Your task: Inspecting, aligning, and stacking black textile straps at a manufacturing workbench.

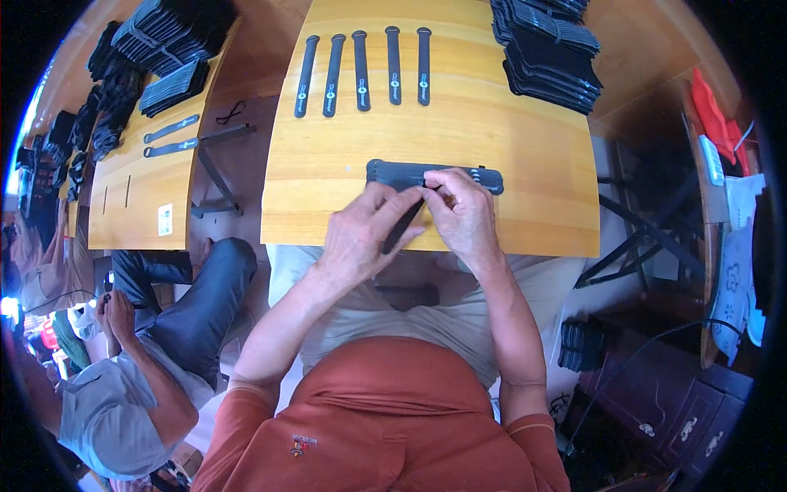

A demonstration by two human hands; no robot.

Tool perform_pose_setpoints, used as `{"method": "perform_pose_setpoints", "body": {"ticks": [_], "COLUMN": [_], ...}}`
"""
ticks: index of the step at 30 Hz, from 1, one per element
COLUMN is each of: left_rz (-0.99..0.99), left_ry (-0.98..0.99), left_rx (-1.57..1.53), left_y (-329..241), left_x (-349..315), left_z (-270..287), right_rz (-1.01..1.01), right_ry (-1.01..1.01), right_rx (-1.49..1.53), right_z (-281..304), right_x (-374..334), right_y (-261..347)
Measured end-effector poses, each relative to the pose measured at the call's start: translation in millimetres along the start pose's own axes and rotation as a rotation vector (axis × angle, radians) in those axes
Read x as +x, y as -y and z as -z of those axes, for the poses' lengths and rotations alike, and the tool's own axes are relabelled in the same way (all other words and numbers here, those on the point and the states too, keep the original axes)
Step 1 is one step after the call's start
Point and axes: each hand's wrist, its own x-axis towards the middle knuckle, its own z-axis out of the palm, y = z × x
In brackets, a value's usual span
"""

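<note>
Near the front edge of the wooden table [311,172], my left hand [361,228] is closed round a black strap [403,228], which hangs slanting down between its thumb and fingers. My right hand [465,215] pinches the upper end of that strap, and the fingertips of both hands meet there. Just beyond my fingers lies a flat bundle of black straps [395,171] with white marks at its right end, partly covered by my right hand. Farther back, several black straps [361,72] with rounded loop ends lie side by side in a row.
Stacks of black straps [551,70] stand at the table's back right corner. On the left, another table [123,205] carries more strap bundles [172,37] and two loose straps [171,148]. A seated person [123,418] works beside it. A dark cabinet [689,418] is at lower right.
</note>
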Motion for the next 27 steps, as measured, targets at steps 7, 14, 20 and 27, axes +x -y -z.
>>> {"method": "perform_pose_setpoints", "body": {"ticks": [7,14,20,27], "left_rz": [0.086,0.384,0.462,0.285], "left_ry": [-0.043,-0.105,-0.496,-0.814], "left_rx": [-0.322,-0.485,-0.670,-0.969], "left_y": [-5.5,17.3,53.5,35.7], "left_x": [3.6,-16.1,-59.7,-87.9], "left_z": [-4.4,34.2,103.7,179.8], "right_rz": [0.149,-0.008,-0.047,-0.032], "right_ry": [-0.050,0.097,0.106,0.088], "right_rx": [-0.220,-0.438,-0.477,-0.436], "right_z": [6.1,1.1,0.2,-0.4], "right_x": [11.0,17.0,19.1,19.1], "right_y": [-9.2,-1.6,0.7,-2.5]}}
